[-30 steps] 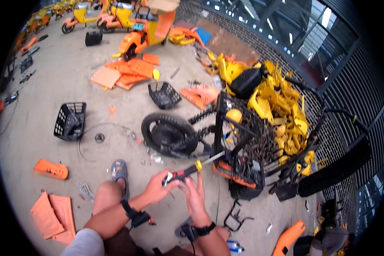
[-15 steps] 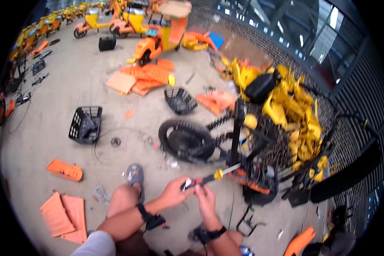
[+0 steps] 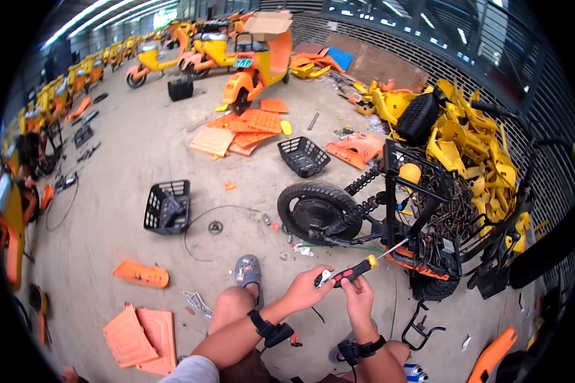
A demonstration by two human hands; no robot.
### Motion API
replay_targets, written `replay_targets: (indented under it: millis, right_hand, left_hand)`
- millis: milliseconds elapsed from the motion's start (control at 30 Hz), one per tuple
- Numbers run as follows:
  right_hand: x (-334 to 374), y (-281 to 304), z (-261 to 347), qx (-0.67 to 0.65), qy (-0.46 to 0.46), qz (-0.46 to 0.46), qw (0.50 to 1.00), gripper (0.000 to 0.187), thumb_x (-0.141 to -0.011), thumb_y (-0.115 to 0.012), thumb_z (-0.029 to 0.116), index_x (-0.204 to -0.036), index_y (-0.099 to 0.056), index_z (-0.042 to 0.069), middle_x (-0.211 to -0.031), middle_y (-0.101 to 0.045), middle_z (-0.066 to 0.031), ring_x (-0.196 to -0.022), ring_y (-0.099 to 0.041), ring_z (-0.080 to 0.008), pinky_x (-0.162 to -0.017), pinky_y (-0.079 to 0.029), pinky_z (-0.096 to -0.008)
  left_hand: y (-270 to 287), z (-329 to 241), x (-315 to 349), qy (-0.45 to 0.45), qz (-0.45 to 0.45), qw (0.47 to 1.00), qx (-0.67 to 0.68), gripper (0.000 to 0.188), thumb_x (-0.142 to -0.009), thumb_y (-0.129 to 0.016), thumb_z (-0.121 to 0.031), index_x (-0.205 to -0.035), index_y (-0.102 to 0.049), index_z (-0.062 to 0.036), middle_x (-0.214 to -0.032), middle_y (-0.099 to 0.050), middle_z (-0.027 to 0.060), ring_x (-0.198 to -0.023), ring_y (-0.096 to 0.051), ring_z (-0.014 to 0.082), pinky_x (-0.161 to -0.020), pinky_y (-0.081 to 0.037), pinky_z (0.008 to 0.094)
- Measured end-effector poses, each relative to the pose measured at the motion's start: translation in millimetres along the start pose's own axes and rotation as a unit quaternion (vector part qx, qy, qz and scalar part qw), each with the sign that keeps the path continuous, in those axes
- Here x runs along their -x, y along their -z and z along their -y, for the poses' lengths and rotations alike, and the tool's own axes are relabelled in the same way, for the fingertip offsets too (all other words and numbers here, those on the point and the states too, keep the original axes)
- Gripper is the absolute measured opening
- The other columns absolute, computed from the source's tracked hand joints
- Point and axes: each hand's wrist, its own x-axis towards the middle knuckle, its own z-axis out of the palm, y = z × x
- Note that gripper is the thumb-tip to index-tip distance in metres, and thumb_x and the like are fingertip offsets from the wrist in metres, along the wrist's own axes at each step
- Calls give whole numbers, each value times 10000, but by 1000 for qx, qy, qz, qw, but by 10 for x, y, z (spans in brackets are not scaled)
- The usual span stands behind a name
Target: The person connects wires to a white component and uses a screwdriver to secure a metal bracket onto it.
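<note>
Between my two hands is a screwdriver with a black-and-red handle, a yellow collar and a long metal shaft pointing up and right. My right hand is closed with its fingertips on the handle. Closed beside the handle's end, my left hand grips a small black-and-white piece whose kind I cannot make out. Beyond the hands lies a stripped scooter frame with a black rear wheel and coil springs. In the picture the shaft's tip overlaps the frame's lower part; whether they touch is unclear.
Two black baskets, one near and one farther off, sit on the floor. Orange panels lie at the left front. A heap of yellow covers fills the right. Scooters stand behind; a bent black bracket lies right of my hands.
The view has swung, so the floor items and both hands appear farther right. The screwdriver stays at my hands, its shaft still pointing toward the frame.
</note>
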Motion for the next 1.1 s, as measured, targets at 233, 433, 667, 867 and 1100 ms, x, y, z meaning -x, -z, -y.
replay_targets:
  millis: [233,433,667,867,1100]
  right_hand:
    - [61,49,-16,40,26,35,998,295,-895,-685,102,-1158,-637,-22,-1025,-692,-69,-944,-653,-126,-861,-504,-272]
    - [56,-11,18,107,37,69,991,289,-897,-684,128,-1149,-647,-9,-1019,-692,-48,-907,-626,-99,-824,-503,-267]
    - [95,-2,138,146,42,77,985,300,-897,-671,134,-1159,-631,-5,-1003,-694,-29,-888,-635,-101,-775,-498,-254]
    - [-18,290,574,94,-14,-60,994,264,-935,-623,208,-1102,-593,6,-686,-600,-22,-588,-565,-116,-568,-453,-236]
    - [475,23,1885,-183,33,284,941,552,-896,-620,341,-1253,-540,-73,-760,-613,-47,-563,-400,-32,-510,-307,-198]
  left_hand:
    - [-95,-3,-46,-123,2,991,-44,482,-853,-702,-189,-1288,-545,-51,-1070,-667,132,-966,-638,190,-863,-501,346]
    - [9,28,13,-51,42,998,-15,371,-845,-697,-120,-1188,-590,-31,-956,-682,128,-850,-657,181,-790,-519,325]
    - [-124,4,49,-43,31,998,-25,313,-856,-689,-137,-1129,-570,-43,-814,-652,124,-707,-623,176,-652,-497,325]
    - [-110,114,-102,29,4,999,21,344,-866,-729,-231,-1112,-577,-44,-793,-598,57,-717,-539,129,-668,-461,302]
    - [-59,282,-149,17,-4,999,-38,405,-863,-717,-272,-1132,-573,-5,-844,-617,88,-770,-548,184,-735,-465,334]
